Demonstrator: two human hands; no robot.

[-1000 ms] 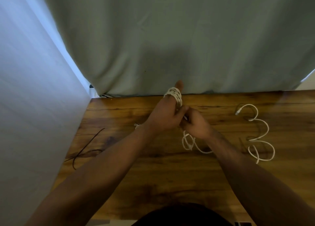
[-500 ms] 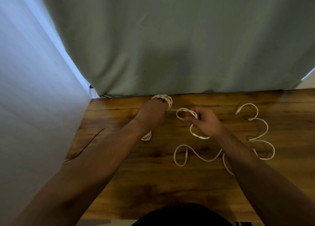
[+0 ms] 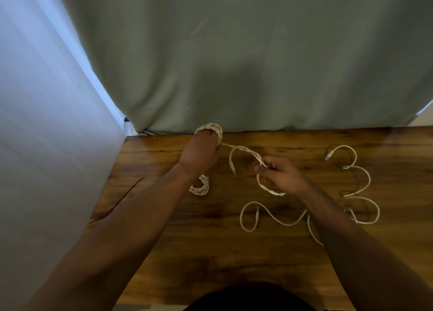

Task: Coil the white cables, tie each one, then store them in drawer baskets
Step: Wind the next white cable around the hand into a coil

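Note:
A white braided cable is wound in a coil (image 3: 210, 130) around the fingers of my left hand (image 3: 199, 153) near the table's far edge; more loops of it show below the wrist. From the coil the cable arcs right to my right hand (image 3: 281, 177), which pinches the loose tail (image 3: 243, 150). Its free plug end hangs between my hands. A second, smooth white cable (image 3: 274, 217) lies in loose curves on the wooden table (image 3: 210, 252) in front of my right forearm. A third white cable (image 3: 360, 181) snakes at the right.
A grey-green curtain (image 3: 234, 64) hangs right behind the table's far edge. A pale wall or curtain (image 3: 46, 146) borders the left side. A thin dark cord (image 3: 124, 198) lies by the left table edge.
My hands have drawn apart: the left turned over with the coil on it, the right pulled the tail out to the right, uncovering the smooth cable on the table.

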